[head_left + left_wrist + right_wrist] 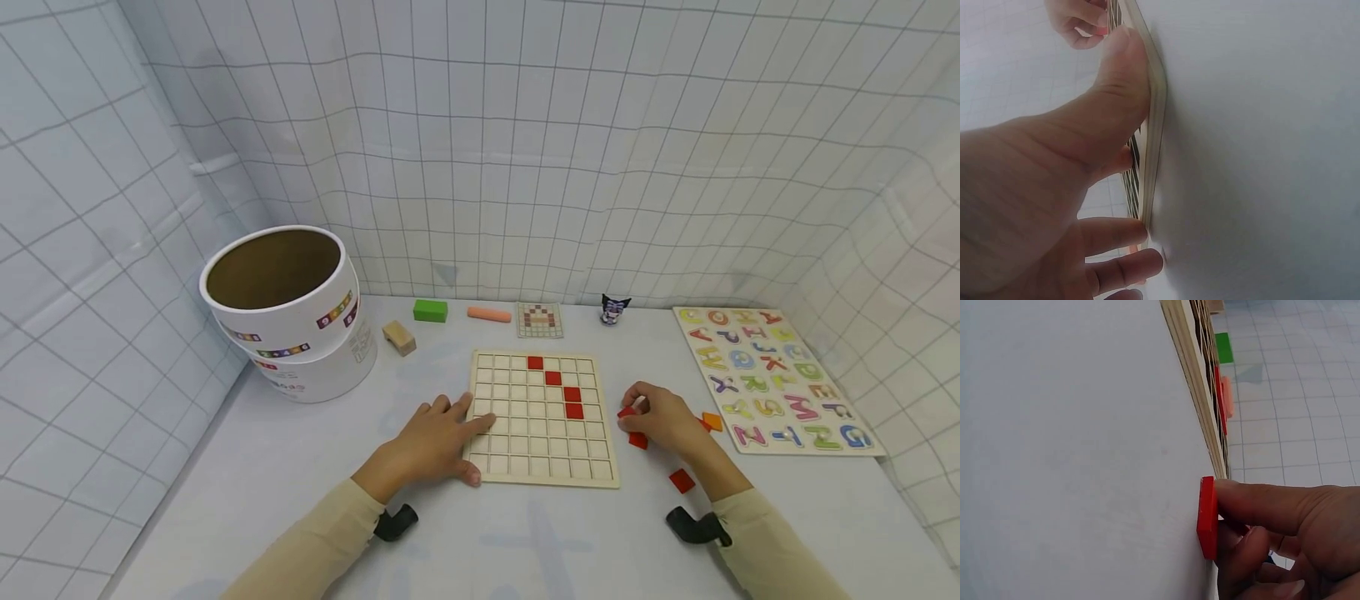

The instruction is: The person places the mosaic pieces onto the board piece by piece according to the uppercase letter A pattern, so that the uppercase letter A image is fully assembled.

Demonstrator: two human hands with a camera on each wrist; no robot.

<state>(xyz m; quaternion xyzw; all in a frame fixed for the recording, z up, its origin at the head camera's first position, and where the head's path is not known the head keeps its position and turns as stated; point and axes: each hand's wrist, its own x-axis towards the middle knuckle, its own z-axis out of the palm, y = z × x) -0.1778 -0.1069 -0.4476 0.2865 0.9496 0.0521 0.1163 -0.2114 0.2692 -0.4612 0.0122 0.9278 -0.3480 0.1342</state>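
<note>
Head view: the left hand [432,439], fingers spread, rests on the left edge of a gridded board [518,446], whose cells hold 4 red squares [553,378]. Just beyond the board's right edge, the right hand [662,417] is curled, thumb and fingers pinching a red tile [626,412]. A loose tile [682,481] lies near its wrist; an alphabet board [720,403] lies farther right, a white bucket [341,342] at left.

The person's sleeved forearms [315,537] reach forward — left hand [431,442] spread palm-down, thumb [469,473] splayed wide; right hand [660,419] curled, thumb and fingers pinching.
</note>
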